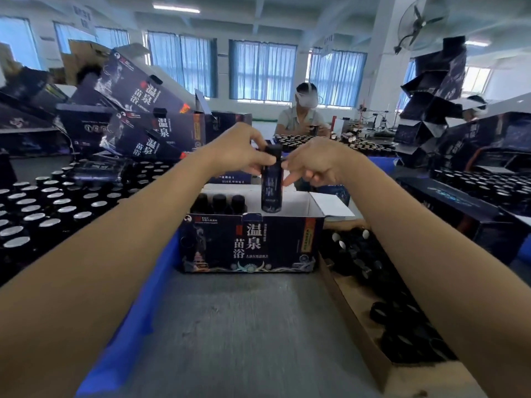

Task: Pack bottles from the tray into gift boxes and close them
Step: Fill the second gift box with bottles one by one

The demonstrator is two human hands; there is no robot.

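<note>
**Packing station: 1 bottle in hand, 3 boxed**

1 dark bottle point(271, 182), black cap, upright. We place it over the open top of the gift box point(250, 245), base at rim level, just right of the bottles already inside.

3 boxed bottles point(219, 202), standing in 1 row at the box's left end, only necks and caps showing.

1 gift box, dark blue with white characters on its front, top flaps open, the right flap point(330, 208) lying outward. It stands on the grey table point(244, 340).

2 hands, both arms stretched forward and bare. The left hand point(244, 150) comes in from the left, its fingertips pinching the bottle's cap. The right hand point(313, 165) has its fingers curled, with thumb and forefinger tip at the bottle's right side; we cannot tell whether they grip it or only touch it.

1 tray of silver-capped bottles point(43, 208) to the left, too many to count. 1 cardboard tray point(356, 320) to the right, holding dark bottles lying loose.

1 pile of matching boxes point(143, 110) far left, tilted. 1 second person point(301, 116) sits across the table. 1 wall fan point(419, 24) top right.
</note>
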